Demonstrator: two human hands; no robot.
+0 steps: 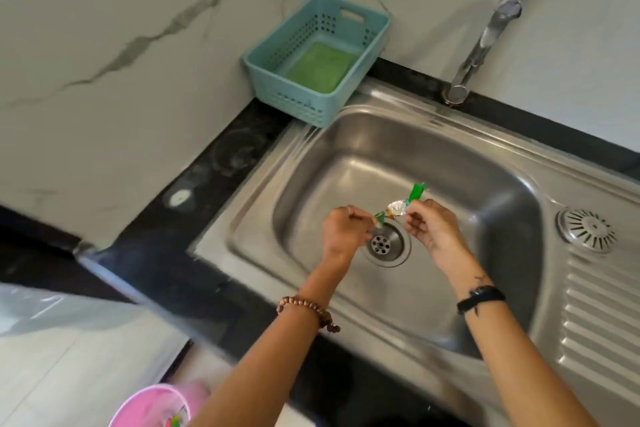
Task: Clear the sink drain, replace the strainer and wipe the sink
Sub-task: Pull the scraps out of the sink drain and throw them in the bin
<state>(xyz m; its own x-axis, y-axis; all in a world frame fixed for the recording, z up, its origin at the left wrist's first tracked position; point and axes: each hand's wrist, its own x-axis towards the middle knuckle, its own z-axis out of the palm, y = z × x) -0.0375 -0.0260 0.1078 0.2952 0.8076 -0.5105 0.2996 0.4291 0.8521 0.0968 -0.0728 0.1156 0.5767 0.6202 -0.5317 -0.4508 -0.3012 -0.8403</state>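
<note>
I log both hands over the drain (382, 245): left hand (343, 231) and right hand (431, 226) each pinch a green-and-silver wrapper (398, 207) end (strainer (587, 229) at 3 o'clock on the drainboard).

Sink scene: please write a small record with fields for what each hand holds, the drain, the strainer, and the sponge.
left hand: left hand pinches one green wrapper scrap above the drain
right hand: right hand pinches the silver and green wrapper
drain: drain is open, with no strainer on it
strainer: strainer lies on the drainboard, at the right of the basin
sponge: green sponge lies in the blue basket at the back corner
</note>
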